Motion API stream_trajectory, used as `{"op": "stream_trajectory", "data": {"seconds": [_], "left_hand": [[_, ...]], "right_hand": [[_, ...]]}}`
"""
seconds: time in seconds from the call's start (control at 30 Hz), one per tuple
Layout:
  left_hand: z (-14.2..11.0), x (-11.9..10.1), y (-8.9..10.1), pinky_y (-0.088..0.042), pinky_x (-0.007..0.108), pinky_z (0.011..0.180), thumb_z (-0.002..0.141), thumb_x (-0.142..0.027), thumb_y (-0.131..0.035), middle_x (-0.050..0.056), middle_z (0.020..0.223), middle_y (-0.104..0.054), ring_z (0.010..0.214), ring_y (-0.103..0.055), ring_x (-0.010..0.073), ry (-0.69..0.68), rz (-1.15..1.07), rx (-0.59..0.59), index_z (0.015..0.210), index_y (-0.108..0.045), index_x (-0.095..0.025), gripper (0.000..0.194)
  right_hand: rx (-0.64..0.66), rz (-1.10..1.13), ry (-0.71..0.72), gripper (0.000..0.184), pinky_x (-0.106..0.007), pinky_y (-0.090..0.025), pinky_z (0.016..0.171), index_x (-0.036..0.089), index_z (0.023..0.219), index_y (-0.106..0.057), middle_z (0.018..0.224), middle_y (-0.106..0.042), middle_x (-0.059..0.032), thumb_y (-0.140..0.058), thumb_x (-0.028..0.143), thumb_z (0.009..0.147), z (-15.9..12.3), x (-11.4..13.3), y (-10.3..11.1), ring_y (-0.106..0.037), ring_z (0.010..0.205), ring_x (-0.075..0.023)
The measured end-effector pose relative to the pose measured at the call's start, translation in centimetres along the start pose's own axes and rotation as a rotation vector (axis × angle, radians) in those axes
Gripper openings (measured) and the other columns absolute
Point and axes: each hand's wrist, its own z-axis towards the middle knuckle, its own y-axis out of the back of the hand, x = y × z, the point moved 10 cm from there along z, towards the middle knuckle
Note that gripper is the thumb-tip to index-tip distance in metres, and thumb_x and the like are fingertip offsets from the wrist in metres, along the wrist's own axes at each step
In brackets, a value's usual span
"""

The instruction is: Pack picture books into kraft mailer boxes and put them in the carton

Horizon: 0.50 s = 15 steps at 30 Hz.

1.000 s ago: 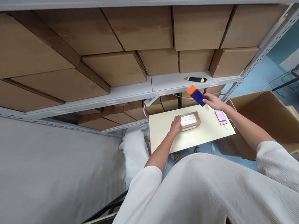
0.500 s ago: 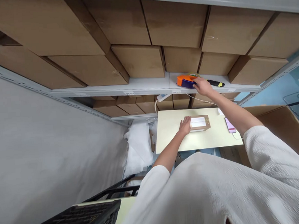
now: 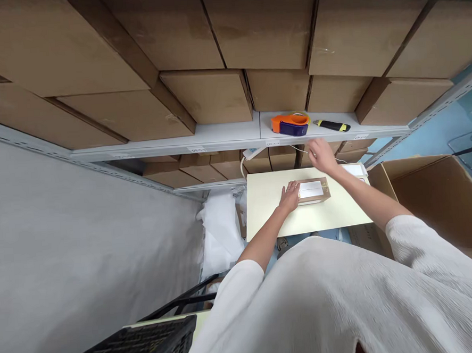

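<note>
A small brown cardboard box [image 3: 319,198] with white labels on top and tape at its right end lies on the pale yellow table [image 3: 266,217]. My left hand [image 3: 289,196] holds the box's left end. Above the table, near the shelf's front edge, my right hand [image 3: 321,155] is in the air with its fingers curled in; nothing shows in them. An orange and purple tape dispenser [image 3: 291,124] stands on the grey shelf [image 3: 225,132], apart from that hand. Beside it lies a black and yellow utility knife [image 3: 332,125].
Rows of cardboard cartons [image 3: 271,30] fill the shelves ahead. A large open carton [image 3: 433,201] stands at the right. White plastic bags [image 3: 220,230] lie left of the table. A black crate [image 3: 138,347] is at the lower left. A white cable [image 3: 341,161] runs behind my right hand.
My right hand has let go of the tape dispenser, now on the shelf, and has drawn back and down over the table. My left hand stays at the box.
</note>
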Motion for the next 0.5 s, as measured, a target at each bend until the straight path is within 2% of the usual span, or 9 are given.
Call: {"op": "stream_trajectory", "data": {"seconds": [0.03, 0.1, 0.17, 0.23, 0.3, 0.37, 0.5], "left_hand": [[-0.1, -0.1, 0.0, -0.014, 0.064, 0.143, 0.105, -0.016, -0.048, 0.018, 0.189, -0.023, 0.179, -0.013, 0.0308, -0.012, 0.025, -0.011, 0.177, -0.033, -0.019, 0.074], [-0.6, -0.7, -0.1, -0.011, 0.064, 0.143, 0.106, -0.014, -0.044, 0.018, 0.189, -0.023, 0.179, -0.012, 0.0309, -0.051, 0.074, -0.042, 0.177, -0.035, -0.018, 0.072], [-1.1, -1.4, -0.5, -0.008, 0.061, 0.144, 0.106, -0.012, -0.040, 0.016, 0.189, -0.024, 0.179, -0.012, 0.0289, -0.106, 0.109, -0.048, 0.178, -0.034, -0.018, 0.072], [-1.8, -1.9, -1.1, -0.008, 0.057, 0.145, 0.108, -0.017, -0.038, 0.016, 0.189, -0.025, 0.178, -0.014, 0.0276, -0.144, 0.125, -0.026, 0.179, -0.031, -0.017, 0.071], [-2.4, -2.1, -1.5, -0.006, 0.057, 0.145, 0.112, -0.027, -0.039, 0.017, 0.189, -0.024, 0.178, -0.014, 0.0287, -0.152, 0.132, -0.003, 0.181, -0.027, -0.015, 0.071], [-2.9, -2.3, -1.5, -0.001, 0.059, 0.144, 0.112, -0.037, -0.043, 0.018, 0.189, -0.020, 0.179, -0.011, 0.0301, -0.150, 0.140, 0.008, 0.182, -0.022, -0.015, 0.076], [-3.5, -2.5, -1.3, 0.008, 0.059, 0.143, 0.110, -0.040, -0.048, 0.018, 0.190, -0.016, 0.179, -0.008, 0.0310, -0.137, 0.144, 0.029, 0.184, -0.016, -0.015, 0.084]], "right_hand": [[0.051, 0.027, -0.025, 0.045, -0.060, -0.049, 0.113, 0.018, 0.147, -0.067, 0.137, -0.070, -0.0211, -0.043, 0.032, 0.112, -2.9, 0.2, -1.5, -0.061, 0.129, -0.0398], [0.220, 0.065, -0.089, 0.048, -0.059, -0.049, 0.116, 0.017, 0.149, -0.068, 0.143, -0.070, -0.0213, -0.040, 0.034, 0.113, -9.0, 0.6, -5.5, -0.062, 0.133, -0.0382], [0.396, 0.046, -0.178, 0.056, -0.058, -0.047, 0.122, 0.013, 0.156, -0.063, 0.160, -0.062, -0.0243, -0.039, 0.040, 0.114, -14.6, 0.7, -9.4, -0.058, 0.145, -0.0391], [0.516, 0.007, -0.232, 0.065, -0.059, -0.039, 0.130, 0.010, 0.167, -0.054, 0.175, -0.048, -0.0251, -0.039, 0.047, 0.115, -18.6, 0.9, -12.1, -0.045, 0.161, -0.0406], [0.563, -0.029, -0.256, 0.074, -0.062, -0.029, 0.137, 0.012, 0.175, -0.043, 0.184, -0.034, -0.0224, -0.037, 0.054, 0.115, -20.8, 0.8, -13.3, -0.031, 0.171, -0.0397], [0.571, -0.056, -0.282, 0.079, -0.061, -0.021, 0.140, 0.014, 0.180, -0.033, 0.188, -0.026, -0.0193, -0.034, 0.058, 0.115, -21.8, 0.4, -13.4, -0.021, 0.175, -0.0370], [0.562, -0.090, -0.391, 0.084, -0.061, -0.013, 0.143, 0.015, 0.184, -0.022, 0.189, -0.021, -0.0169, -0.034, 0.058, 0.113, -22.9, -0.9, -12.6, -0.016, 0.177, -0.0354]]}}
